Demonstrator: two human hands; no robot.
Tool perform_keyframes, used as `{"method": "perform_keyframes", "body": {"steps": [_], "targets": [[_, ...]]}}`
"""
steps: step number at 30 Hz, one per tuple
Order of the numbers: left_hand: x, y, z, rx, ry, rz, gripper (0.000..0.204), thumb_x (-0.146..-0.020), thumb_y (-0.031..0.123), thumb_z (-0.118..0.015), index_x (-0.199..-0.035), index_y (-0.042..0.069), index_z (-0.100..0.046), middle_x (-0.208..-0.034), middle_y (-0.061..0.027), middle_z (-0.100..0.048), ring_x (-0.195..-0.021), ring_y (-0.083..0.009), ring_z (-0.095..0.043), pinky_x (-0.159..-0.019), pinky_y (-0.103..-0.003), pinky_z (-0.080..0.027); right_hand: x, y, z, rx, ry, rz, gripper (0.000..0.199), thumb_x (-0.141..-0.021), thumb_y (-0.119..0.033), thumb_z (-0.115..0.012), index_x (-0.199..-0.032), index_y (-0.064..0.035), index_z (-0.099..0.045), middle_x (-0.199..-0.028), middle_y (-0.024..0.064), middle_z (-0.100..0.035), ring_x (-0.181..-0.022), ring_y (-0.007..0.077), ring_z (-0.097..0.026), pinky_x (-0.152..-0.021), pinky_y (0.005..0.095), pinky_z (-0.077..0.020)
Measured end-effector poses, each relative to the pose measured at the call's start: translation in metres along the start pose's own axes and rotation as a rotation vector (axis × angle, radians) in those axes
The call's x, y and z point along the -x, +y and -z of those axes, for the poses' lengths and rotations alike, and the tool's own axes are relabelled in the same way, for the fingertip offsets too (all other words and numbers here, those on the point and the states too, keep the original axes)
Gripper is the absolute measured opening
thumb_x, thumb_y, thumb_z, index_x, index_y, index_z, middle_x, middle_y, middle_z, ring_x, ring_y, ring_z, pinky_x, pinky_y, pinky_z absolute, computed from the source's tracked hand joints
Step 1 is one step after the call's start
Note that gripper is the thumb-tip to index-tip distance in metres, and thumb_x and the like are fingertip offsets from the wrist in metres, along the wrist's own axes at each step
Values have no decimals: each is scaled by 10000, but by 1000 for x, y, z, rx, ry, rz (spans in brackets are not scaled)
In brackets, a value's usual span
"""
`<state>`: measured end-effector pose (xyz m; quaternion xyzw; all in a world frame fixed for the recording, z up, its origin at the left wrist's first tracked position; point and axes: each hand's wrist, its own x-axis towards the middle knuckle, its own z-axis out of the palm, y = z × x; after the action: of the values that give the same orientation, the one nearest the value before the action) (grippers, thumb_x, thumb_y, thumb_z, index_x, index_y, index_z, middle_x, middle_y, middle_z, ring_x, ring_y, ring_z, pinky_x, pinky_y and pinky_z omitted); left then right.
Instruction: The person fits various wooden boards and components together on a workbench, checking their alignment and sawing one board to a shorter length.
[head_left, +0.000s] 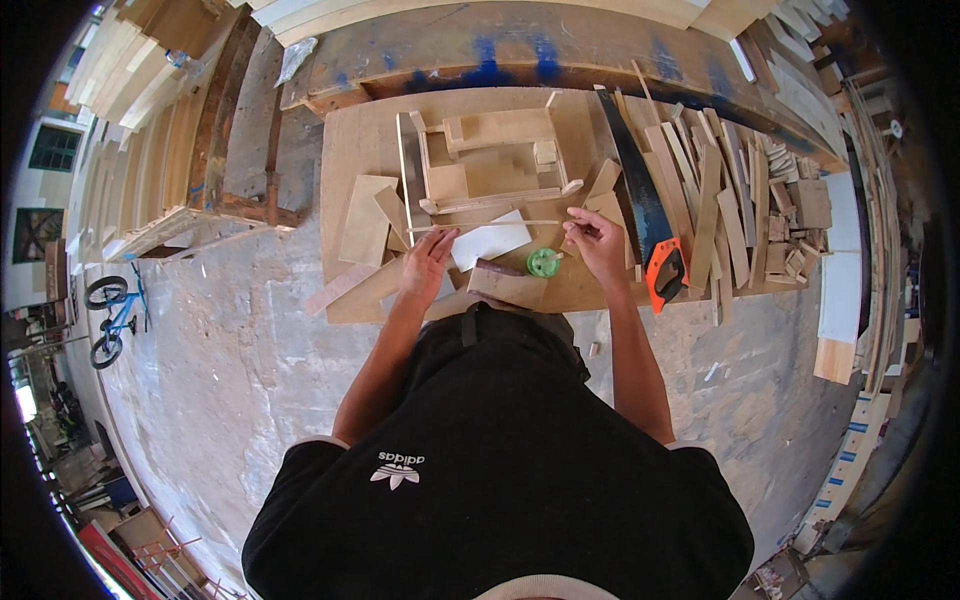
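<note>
A thin wooden strip spans the gap between my hands, above the near part of the worktable. My left hand holds it near its left end, fingers close together. At the strip's right end is my right hand, its fingertips pinched; what they grip is too small to make out. Beyond the strip lies a small wooden frame with rails, corner posts and blocks. Between my hands are a white sheet and a green cup. A wooden block sits near my waist.
A handsaw with an orange handle lies to the right, beside many wooden offcuts. Flat boards rest on the left of the worktable. A paint-stained bench stands behind. Stacked planks and a blue bicycle are farther left.
</note>
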<state>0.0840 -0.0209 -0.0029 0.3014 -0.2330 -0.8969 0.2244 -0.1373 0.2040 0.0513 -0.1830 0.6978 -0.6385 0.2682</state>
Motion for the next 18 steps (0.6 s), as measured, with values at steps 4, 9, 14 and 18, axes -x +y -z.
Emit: {"method": "perform_keyframes", "body": {"steps": [4, 9, 14, 18], "targets": [[-3, -2, -4, 2, 1, 20, 294, -951, 170, -523, -1127, -66, -526, -1135, -166, -573, -1192, -286, -515, -1078, -368, -379, -1, 2, 2, 1, 19, 37, 184, -853, -60, -664, -1022, 11, -643, -808, 23, -633, -706, 70, -609, -614, 202, -529], [-2, 0, -9, 47, 41, 35, 250, -926, 114, -564, -1079, -81, -532, -1111, -200, -587, -1124, -297, -573, -1022, -340, -437, 2, -12, -4, -7, 36, 35, 171, -870, -81, -654, -1012, 16, -652, -766, 32, -631, -684, 74, -599, -621, 205, -526], [-7, 0, -9, 39, 23, 52, 240, -924, 114, -566, -1069, -76, -541, -1101, -193, -593, -1122, -292, -575, -1020, -338, -438, -1, 3, 3, 33, 21, 22, 165, -887, -125, -650, -932, 34, -660, -711, 33, -621, -636, 79, -573, -597, 208, -487], [-8, 1, -12, 41, 13, 56, 238, -924, 112, -566, -1069, -76, -548, -1093, -189, -599, -1116, -288, -578, -1019, -336, -439, -2, 8, 4, -33, 65, 3, 173, -889, -122, -648, -851, 46, -634, -703, 38, -605, -607, 75, -536, -563, 203, -437]]}}
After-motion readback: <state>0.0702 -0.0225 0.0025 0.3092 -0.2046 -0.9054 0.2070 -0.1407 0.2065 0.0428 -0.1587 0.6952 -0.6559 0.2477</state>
